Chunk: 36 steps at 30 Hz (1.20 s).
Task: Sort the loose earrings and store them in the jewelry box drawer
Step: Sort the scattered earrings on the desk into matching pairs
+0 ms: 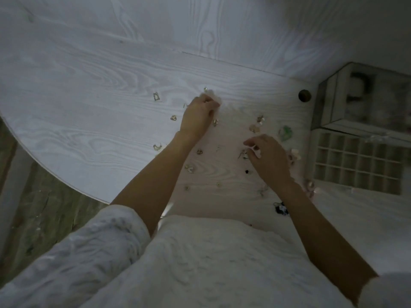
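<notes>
Several small loose earrings lie scattered on the white wood-grain table (89,121), among them a gold one (156,97), a green one (285,133) and a black one (280,208). My left hand (199,117) rests on the table in the middle with its fingers curled, pinching a small pale piece at the fingertips. My right hand (268,156) hovers low over a cluster of earrings, thumb and forefinger closed on a small white earring (253,148). The jewelry box drawer (355,161), a tray of many small square compartments, stands pulled out at the right.
The jewelry box (360,101) stands behind the drawer at the right, against the wall. A round cable hole (304,95) sits in the tabletop next to it. The table's curved edge runs along the left, with floor below. White sleeves fill the foreground.
</notes>
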Available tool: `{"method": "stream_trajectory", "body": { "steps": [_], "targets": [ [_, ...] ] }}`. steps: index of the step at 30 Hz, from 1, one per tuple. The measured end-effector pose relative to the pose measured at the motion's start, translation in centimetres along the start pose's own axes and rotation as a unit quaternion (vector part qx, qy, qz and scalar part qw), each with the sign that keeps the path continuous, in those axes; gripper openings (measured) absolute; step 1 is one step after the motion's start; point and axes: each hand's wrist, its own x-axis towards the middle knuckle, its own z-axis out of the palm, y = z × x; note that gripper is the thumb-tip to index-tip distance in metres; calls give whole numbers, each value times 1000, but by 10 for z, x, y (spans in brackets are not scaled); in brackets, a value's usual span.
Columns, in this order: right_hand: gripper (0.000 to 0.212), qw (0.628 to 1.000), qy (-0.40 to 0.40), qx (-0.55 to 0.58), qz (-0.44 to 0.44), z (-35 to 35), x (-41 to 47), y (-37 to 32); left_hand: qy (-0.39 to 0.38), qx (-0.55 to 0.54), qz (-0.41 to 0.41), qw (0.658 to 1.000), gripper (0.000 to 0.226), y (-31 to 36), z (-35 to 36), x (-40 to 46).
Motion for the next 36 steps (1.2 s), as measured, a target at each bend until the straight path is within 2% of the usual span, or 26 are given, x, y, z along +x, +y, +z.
{"method": "stream_trajectory", "body": {
  "steps": [6,11,14,17,22,27,31,36],
  "targets": [
    [19,999,-38,-14,20,7,-45,19,3,12,-77,997,19,-14,-10,-33],
    [36,998,-56,-14,34,12,-51,22,-48,32,-32,998,16,21,5,-90],
    [30,998,-55,-12,11,14,-53,17,-82,5,-8,997,17,45,21,-113],
    [21,997,-64,-20,26,17,-52,12,-100,-17,-29,994,19,58,33,-120],
    [12,996,-55,-22,60,16,-52,10,-94,-42,-48,993,17,70,47,-121],
    [8,994,-42,13,98,19,-53,7,-91,-120,-69,986,16,79,52,-123],
    [20,990,-38,46,126,19,-56,2,-91,-158,-83,980,20,80,52,-126],
    [30,991,-37,13,131,15,-59,3,-89,-136,-85,983,21,73,47,-127]
  ]
}}
